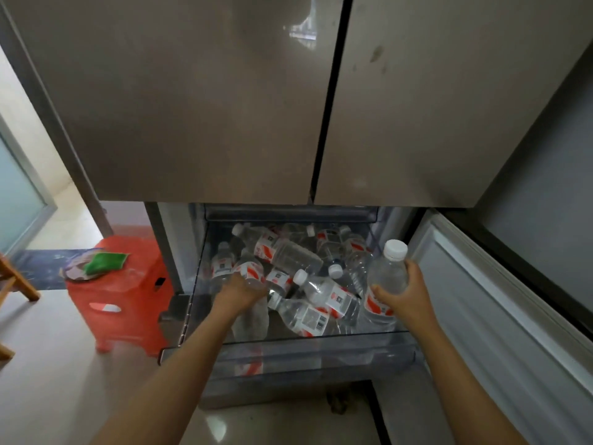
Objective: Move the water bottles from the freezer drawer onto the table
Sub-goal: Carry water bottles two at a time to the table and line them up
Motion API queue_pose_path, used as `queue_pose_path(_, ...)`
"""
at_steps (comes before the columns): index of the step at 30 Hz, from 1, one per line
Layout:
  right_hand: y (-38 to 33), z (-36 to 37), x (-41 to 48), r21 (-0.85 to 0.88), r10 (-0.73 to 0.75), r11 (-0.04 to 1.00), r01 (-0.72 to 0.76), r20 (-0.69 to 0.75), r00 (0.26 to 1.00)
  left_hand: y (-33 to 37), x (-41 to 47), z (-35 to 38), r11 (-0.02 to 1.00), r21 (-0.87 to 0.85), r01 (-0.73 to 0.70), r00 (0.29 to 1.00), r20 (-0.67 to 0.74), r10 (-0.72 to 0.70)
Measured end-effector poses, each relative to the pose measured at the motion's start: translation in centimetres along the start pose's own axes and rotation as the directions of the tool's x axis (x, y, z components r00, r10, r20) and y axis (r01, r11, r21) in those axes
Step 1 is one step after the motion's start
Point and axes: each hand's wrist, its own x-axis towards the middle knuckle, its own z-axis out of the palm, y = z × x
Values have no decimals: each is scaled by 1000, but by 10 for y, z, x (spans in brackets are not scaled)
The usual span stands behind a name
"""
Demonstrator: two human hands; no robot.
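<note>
R hand (406, 298) holds bottle (386, 274) over freezer drawer (321, 351); red stool (128, 303) on floor (48, 364).

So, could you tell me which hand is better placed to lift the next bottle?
The left hand: it is wrapped round a bottle in the drawer; the right hand holds another bottle.

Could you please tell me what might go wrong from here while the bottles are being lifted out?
1. The left hand grips a wedged bottle in the jumbled pile; pulling it out may shift its neighbours and knock one over the freezer drawer front.
2. The right hand holds the upright bottle round its middle; if the plastic is wet or frosted, it could slip.
</note>
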Motion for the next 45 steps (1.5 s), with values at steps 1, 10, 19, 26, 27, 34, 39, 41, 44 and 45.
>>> queue_pose_path(1,0,2,-2,2,-7,1000,7,17,1000,1,12,4,1000,5,23,1000,5,-23)
queue_pose_path(10,5,-4,4,52,37,998,-38,37,999,18,23,19,984,89,155,984,-105,-146)
queue_pose_path(19,9,-8,2,66,45,997,-47,36,998,-3,34,7,977,-89,195,980,-21,-198)
queue_pose_path(26,10,-9,2,73,30,997,-35,56,998,-2,9,-5,970,-213,115,993,10,-115)
queue_pose_path(27,10,-9,2,75,30,997,-34,58,998,-1,8,-8,971,-217,97,995,11,-97)
queue_pose_path(34,10,-9,2,66,25,997,-29,59,998,0,1,-30,834,-437,337,939,223,-262)
queue_pose_path(39,10,-8,4,64,28,997,-31,52,998,-13,1,-51,739,-546,396,911,334,-242)
queue_pose_path(41,10,-8,5,72,24,997,-28,53,998,-13,-3,-60,708,-586,395,907,373,-196)
queue_pose_path(44,10,-8,6,77,25,997,-30,61,998,-10,-17,-70,668,-625,404,889,439,-128)
queue_pose_path(45,10,-9,5,79,26,996,-31,64,998,-8,-24,-71,640,-650,411,882,460,-99)
